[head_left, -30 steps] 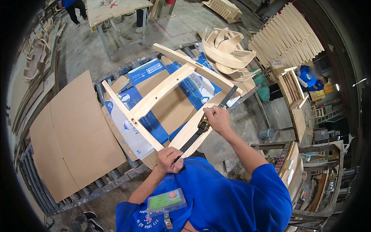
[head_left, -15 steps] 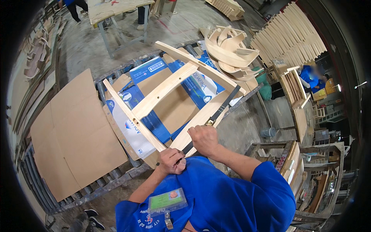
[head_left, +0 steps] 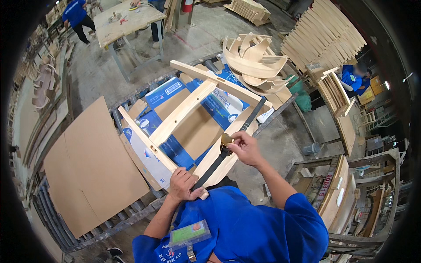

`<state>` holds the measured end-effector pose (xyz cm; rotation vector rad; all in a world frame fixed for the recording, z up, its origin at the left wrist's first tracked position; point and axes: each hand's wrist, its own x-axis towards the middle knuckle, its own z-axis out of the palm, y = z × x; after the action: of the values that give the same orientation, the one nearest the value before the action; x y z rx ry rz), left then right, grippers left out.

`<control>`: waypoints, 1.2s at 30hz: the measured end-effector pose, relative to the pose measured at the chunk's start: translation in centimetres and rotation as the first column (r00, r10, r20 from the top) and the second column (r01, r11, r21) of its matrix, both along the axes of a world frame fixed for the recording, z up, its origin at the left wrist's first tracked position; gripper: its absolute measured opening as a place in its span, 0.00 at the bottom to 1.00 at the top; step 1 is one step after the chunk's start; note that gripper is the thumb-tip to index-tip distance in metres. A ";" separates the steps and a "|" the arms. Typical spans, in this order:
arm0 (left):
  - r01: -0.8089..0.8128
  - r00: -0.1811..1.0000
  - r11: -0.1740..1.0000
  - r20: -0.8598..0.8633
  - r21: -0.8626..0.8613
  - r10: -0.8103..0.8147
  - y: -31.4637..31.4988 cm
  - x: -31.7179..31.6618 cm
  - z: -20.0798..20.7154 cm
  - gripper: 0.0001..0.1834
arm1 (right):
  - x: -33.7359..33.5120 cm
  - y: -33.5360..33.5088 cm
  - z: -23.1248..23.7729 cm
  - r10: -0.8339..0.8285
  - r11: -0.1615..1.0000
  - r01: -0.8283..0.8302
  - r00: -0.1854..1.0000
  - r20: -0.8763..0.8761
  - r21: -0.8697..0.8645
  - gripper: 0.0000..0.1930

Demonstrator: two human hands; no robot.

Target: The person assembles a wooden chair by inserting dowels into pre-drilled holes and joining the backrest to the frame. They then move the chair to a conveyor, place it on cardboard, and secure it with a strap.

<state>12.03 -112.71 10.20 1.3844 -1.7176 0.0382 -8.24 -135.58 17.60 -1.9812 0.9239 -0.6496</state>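
Note:
A pale wooden chair-like frame lies before me, made of two long side pieces, a crossbar with holes and a wide curved near-right rail. A black strap runs along that rail, over the far side piece at one end and down to the near corner at the other. My right hand pinches the brass-coloured ratchet buckle midway along the strap. My left hand is wrapped round the frame's near corner, against the strap's lower end; its fingertips are partly hidden.
Blue-and-white cardboard lies under the frame on a roller conveyor, beside a large brown cardboard sheet. Curved wooden parts are piled beyond. A wooden rack stands at right. Other people work farther off.
My right hand has shifted from the strap below the buckle onto the buckle itself, which now looks raised. My left hand has moved slightly left, onto the frame's corner.

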 end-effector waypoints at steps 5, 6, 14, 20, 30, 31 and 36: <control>0.119 0.993 0.993 -0.001 -0.021 -0.119 -3.0 -1.0 1.1 0.17 | -9.0 -2.5 -11.6 -0.538 0.818 0.539 0.840 -0.064 0.198 0.23; 0.121 0.993 0.992 -0.006 -0.025 -0.122 -3.6 -1.6 1.6 0.17 | -10.1 -1.3 -14.5 -0.542 0.758 0.618 0.775 -0.326 0.209 0.25; 0.039 0.999 0.998 -0.014 0.048 -0.038 -16.5 -4.6 17.8 0.18 | -12.7 -0.5 -19.0 -0.368 0.289 -0.047 0.917 0.156 0.956 0.21; -0.197 0.950 0.933 0.295 0.301 0.105 -25.4 -7.4 24.6 0.40 | -7.5 0.8 -14.9 -0.547 0.262 0.028 0.828 0.124 0.965 0.17; -0.080 0.776 0.956 0.620 0.283 -0.119 -36.8 -11.5 27.6 0.21 | -7.5 -0.4 -14.8 -0.814 0.164 0.068 0.574 0.096 0.984 0.32; -0.110 0.749 0.954 0.654 0.279 -0.105 -37.3 -11.7 27.6 0.21 | -7.6 -0.4 -14.6 -0.822 0.158 0.061 0.561 0.097 0.986 0.33; -0.085 0.750 0.954 0.649 0.288 -0.129 -38.5 -12.6 27.7 0.22 | -8.0 -0.5 -14.4 -0.859 0.125 0.022 0.503 0.097 0.992 0.35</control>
<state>-0.57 -151.24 37.90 1.7034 -2.4132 0.3035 -16.26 -136.05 3.24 -0.1294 1.0859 -0.8461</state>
